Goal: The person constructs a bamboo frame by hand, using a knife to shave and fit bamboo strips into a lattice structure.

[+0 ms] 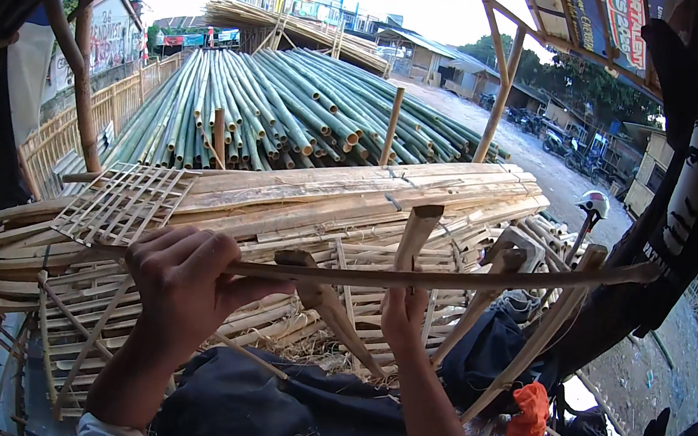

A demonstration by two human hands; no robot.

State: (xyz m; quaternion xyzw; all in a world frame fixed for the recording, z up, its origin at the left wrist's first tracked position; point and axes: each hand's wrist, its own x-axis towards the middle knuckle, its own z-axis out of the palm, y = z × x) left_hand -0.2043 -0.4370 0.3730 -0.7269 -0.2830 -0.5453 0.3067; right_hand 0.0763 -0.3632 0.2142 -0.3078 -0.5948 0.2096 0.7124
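A long, narrow bamboo strip [493, 281] runs across in front of me, its right end a little higher than its left. My left hand [182, 279] is closed around it near the left end, thumb pointing right along it. Just below the strip's middle is my right hand [404, 316], fingers curled; what they hold is hidden. Directly above that hand, beyond the strip, rises a short wooden post [414, 239] with a dark top. Another slanted wooden stake [327, 305] stands between my hands. Dark cloth [274, 414] covers my lap.
Split bamboo slats [352, 200] lie stacked ahead, with a slat lattice [126, 198] on their left. Green bamboo poles [293, 110] are piled beyond. At right are upright stakes [543, 337], orange cloth [520, 433], a helmet [593, 202] and a dark hanging cloth [675, 213].
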